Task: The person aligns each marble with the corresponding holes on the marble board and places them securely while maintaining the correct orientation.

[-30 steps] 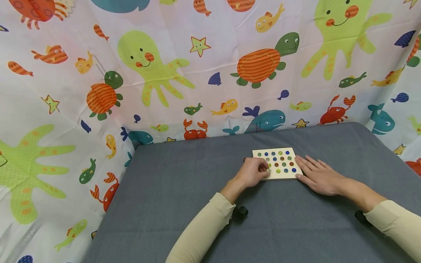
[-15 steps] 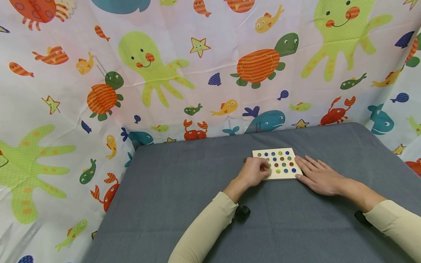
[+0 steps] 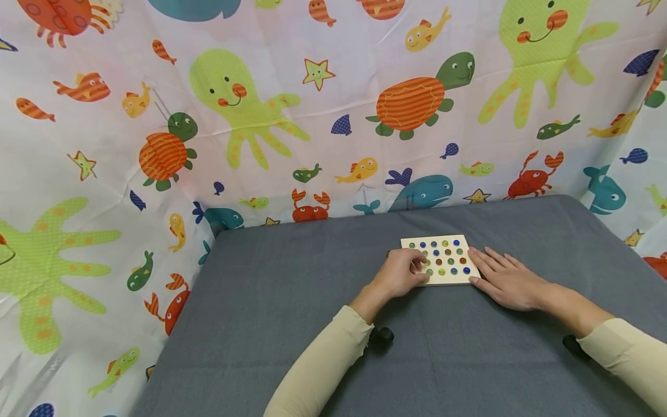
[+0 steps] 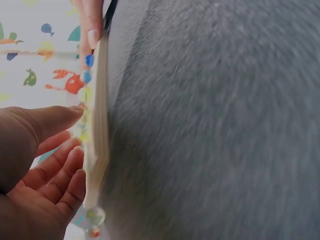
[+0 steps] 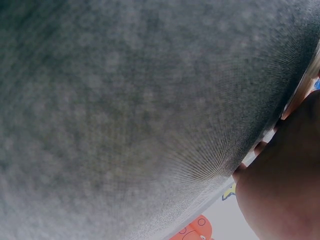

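Observation:
On the grey cloth lies a pale wooden board [image 3: 440, 280] with rows of coloured glass marbles [image 3: 450, 262]. My left hand [image 3: 394, 275] is over its left end, covering part of it. Seen from the left wrist, the thumb [image 4: 62, 117] stands apart from the other fingers [image 4: 62, 180] beside the row of marbles, with no marble visibly pinched. A greenish marble [image 3: 429, 271] sits in the front left of the board beside the fingertips. My right hand [image 3: 508, 284] lies flat, its fingertips and thumb touching the board's right edge.
Loose marbles [image 4: 95, 216] lie beyond the board's left end, mostly hidden behind the left hand in the head view. A grey cloth [image 3: 292, 324] covers the table. A curtain [image 3: 323, 145] printed with sea animals hangs behind and at the sides.
My left thumb and fingers have spread apart, leaving the greenish marble at the board's front left in plain sight. My right hand keeps its place against the board.

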